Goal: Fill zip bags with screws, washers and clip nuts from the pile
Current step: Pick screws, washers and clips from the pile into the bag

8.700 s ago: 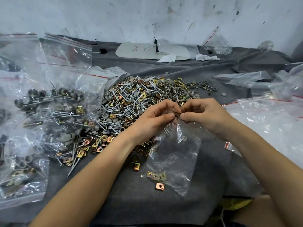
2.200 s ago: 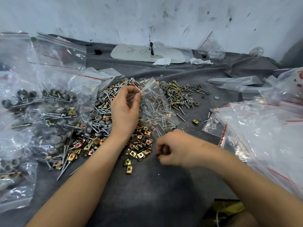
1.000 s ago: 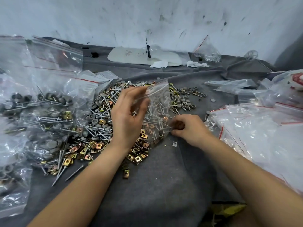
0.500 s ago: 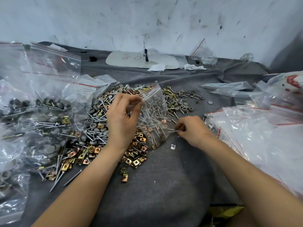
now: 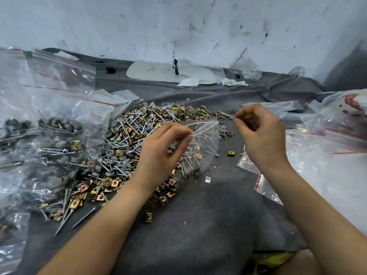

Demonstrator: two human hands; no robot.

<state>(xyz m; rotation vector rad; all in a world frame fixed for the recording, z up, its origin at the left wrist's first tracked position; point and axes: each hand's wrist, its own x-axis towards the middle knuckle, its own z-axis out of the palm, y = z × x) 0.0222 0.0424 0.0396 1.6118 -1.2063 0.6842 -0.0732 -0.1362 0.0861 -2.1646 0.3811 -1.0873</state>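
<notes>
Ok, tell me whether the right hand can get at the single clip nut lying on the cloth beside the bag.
Probably yes: the clip nut lies alone on bare cloth close to the right hand, nothing covering it.

A creased grey cloth (image 5: 198, 225) runs back to a white wall (image 5: 119, 22) smudged with dark marks. Near the wall lies a flat white board (image 5: 151, 73) with handwriting and a black strip (image 5: 175, 66) on it. One crumpled paper (image 5: 189, 82) overlaps its front edge, and another paper scrap (image 5: 233, 82) lies just to the right. A clear spoked wheel (image 5: 296, 71) sits far right
</notes>
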